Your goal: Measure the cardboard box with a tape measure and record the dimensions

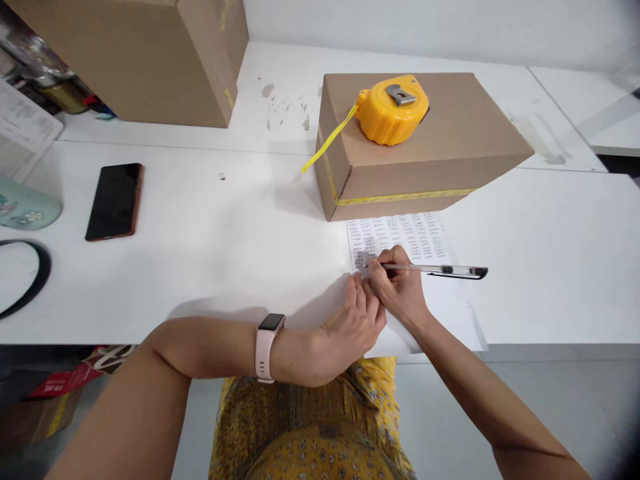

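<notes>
My right hand (400, 287) grips a clear-barrelled pen (425, 269), its tip down on a sheet of paper (440, 300) covered in rows of small handwriting. My left hand (356, 320) rests on the paper's near left part, fingers stretched out beside the right hand and holding nothing. The paper's far edge is hidden by a closed cardboard box (435, 170) sealed with yellow tape. On top of that box sits a yellow tape measure (387, 113) with a yellow strap hanging over the box's left side.
Left of my hands, a black phone (115, 202) lies on the white table (225, 253). A pale green bottle (30, 203) and a black ring-shaped object (43, 280) are at the left edge. Behind stands a larger cardboard box (145, 73).
</notes>
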The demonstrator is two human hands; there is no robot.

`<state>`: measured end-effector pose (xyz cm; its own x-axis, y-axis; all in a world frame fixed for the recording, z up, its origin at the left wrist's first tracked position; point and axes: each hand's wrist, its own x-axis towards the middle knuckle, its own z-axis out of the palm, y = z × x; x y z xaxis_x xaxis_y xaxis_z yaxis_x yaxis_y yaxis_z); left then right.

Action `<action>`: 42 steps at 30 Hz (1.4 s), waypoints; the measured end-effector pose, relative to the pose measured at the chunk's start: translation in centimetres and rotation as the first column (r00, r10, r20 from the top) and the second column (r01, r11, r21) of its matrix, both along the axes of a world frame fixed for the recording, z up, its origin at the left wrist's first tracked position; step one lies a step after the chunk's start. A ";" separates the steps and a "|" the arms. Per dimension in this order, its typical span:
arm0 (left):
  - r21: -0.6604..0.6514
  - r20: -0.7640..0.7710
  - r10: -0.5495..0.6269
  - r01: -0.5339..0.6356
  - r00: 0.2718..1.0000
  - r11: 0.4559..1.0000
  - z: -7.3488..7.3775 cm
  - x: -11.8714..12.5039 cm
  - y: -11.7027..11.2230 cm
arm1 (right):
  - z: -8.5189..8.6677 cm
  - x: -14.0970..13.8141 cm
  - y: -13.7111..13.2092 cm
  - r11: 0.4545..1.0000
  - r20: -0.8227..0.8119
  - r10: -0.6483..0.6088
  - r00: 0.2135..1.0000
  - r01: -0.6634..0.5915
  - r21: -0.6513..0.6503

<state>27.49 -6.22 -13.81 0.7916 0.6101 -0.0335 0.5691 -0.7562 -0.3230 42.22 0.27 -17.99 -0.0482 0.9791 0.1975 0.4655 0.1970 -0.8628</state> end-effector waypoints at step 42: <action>-0.010 -0.002 -0.004 0.004 1.000 1.000 -0.1 0.1 0.1 | 0.6 -0.1 0.1 0.998 -0.035 -0.048 0.998 0.046 -0.036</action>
<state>27.55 -6.17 -13.90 0.7937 0.6069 -0.0412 0.5658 -0.7614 -0.3166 42.14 0.39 -17.42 0.0045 0.9865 0.1634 0.4425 0.1446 -0.8850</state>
